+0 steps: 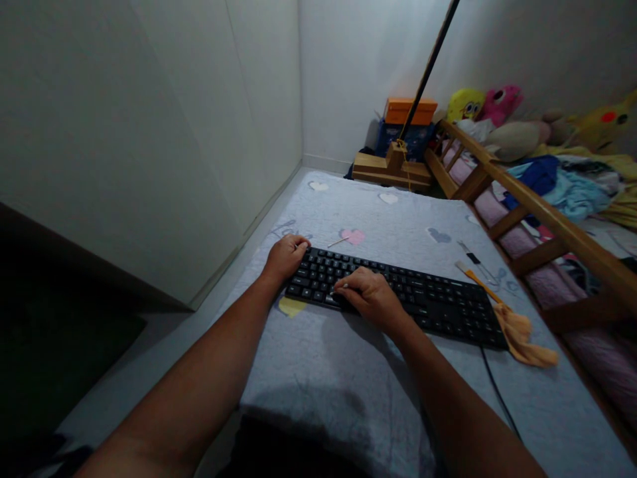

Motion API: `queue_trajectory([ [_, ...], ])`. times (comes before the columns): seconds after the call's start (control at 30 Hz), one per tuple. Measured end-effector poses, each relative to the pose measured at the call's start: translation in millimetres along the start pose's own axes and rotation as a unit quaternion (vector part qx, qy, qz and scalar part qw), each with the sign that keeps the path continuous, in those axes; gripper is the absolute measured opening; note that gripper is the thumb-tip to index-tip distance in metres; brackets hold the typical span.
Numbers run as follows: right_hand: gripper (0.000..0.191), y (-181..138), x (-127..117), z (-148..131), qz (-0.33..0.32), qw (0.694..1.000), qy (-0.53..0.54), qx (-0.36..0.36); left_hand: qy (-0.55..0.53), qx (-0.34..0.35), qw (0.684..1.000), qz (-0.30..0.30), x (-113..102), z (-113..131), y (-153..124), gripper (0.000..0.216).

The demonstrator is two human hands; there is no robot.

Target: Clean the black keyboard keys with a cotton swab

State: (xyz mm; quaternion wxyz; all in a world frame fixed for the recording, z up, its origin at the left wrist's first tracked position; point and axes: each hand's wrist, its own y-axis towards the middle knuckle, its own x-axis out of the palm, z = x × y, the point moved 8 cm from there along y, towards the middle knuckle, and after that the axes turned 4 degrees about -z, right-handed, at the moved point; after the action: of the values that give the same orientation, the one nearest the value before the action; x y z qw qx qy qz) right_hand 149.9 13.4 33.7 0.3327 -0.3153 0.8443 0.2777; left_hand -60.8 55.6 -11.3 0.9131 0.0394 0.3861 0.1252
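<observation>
A black keyboard (448, 309) lies at a slant on the cloth-covered table. My left hand (287, 255) is closed on its upper left corner, with the thumb along the edge. Over the lower left keys, my right hand (371, 292) pinches a thin stick with a small white tip, which looks like a cotton swab (345, 286); most of it is hidden by the fingers. Another cotton swab (338, 241) lies just beyond the keyboard's back edge. To the right are a brush (478, 282) with an orange handle and an orange cloth (520, 335), partly touching the keyboard's right end.
A slim tool with a black middle (472, 257) lies behind the brush. The keyboard's cable (500, 392) runs toward me. A wooden bed rail (542, 206) borders the table's right side, a pale panel (199, 133) the left. Beyond stands a wooden base (393, 166) with a pole.
</observation>
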Motion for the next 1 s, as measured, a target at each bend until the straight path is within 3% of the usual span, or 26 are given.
queue_trajectory([
  [1.0,0.014,16.7,19.0,-10.5,-0.011,1.000,-0.022,-0.020,-0.002,0.004,1.000,0.004,-0.5,2.1,-0.2,0.030],
])
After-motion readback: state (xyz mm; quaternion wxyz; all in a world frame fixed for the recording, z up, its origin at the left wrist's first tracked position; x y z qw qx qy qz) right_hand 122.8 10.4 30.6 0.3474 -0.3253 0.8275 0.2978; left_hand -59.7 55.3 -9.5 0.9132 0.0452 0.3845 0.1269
